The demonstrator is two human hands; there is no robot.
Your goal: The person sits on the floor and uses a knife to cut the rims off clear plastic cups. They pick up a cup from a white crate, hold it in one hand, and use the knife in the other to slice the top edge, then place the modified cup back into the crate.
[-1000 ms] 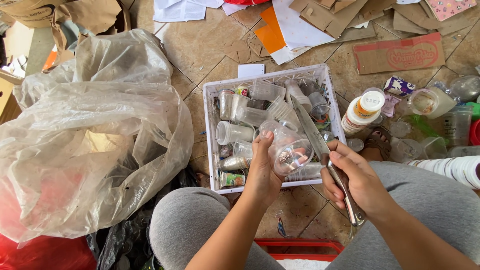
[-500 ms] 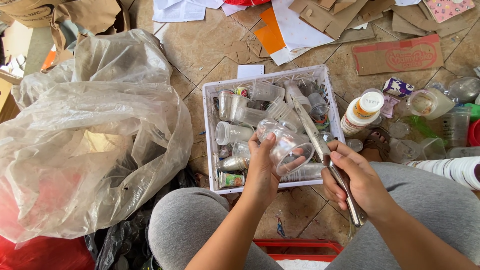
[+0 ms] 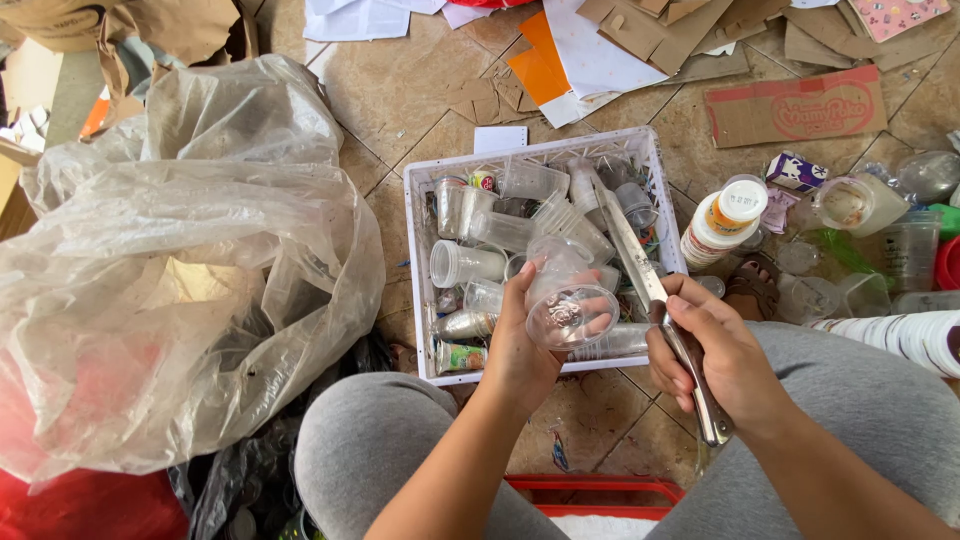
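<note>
Clear plastic cup (image 3: 565, 300) on its side in left grip (image 3: 520, 340); knife (image 3: 655, 300) in right grip (image 3: 720, 360).

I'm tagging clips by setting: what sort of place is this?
Probably an informal recycling sorting spot on a tiled floor: a white crate of clear plastic cups, flattened cardboard lying about, and a big plastic bag alongside.

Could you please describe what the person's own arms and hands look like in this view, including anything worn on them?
Both forearms are bare, with no sleeves showing in the frame. The left hand and right hand wear no gloves, and no rings, watch or bracelets can be seen. The fingernails look short and unpainted. The legs below are covered in grey trousers.
</note>
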